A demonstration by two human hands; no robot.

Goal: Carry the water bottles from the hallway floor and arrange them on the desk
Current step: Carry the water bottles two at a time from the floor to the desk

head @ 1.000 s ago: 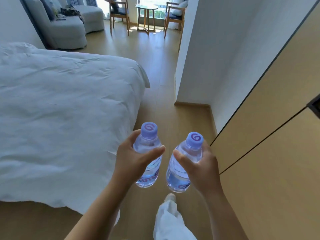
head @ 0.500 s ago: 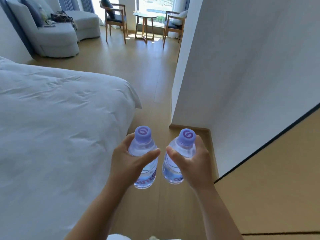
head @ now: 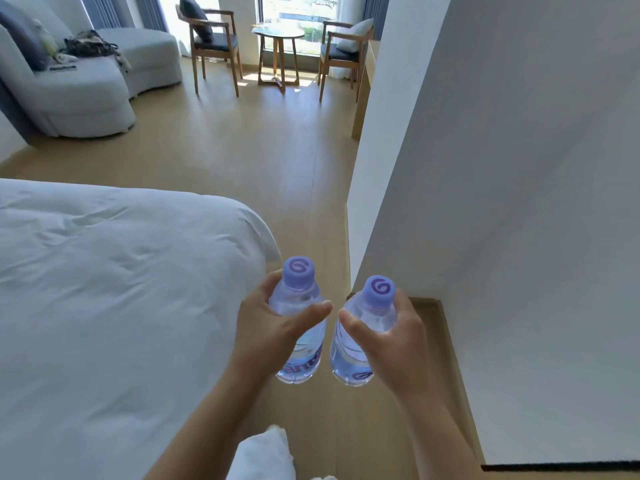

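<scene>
Two clear water bottles with purple caps are held upright in front of me, above the wooden floor. My left hand (head: 268,327) grips the left bottle (head: 298,299) around its upper body, thumb across the front. My right hand (head: 398,344) grips the right bottle (head: 349,351) the same way, its cap (head: 379,289) just above the fingers. The two bottles are side by side, a small gap apart. A wooden desk edge (head: 363,84) shows beyond the white wall corner, mostly hidden.
A white bed (head: 121,289) fills the left. The white wall (head: 502,202) stands on the right, leaving a narrow floor passage (head: 311,209) between. Farther on are a grey sofa (head: 79,88), two wooden chairs (head: 214,46) and a small round table (head: 278,39).
The view has advanced along the passage: the wood panel on the right has dropped out of sight, and the sofa and chairs look nearer. Both hands still hold their bottles.
</scene>
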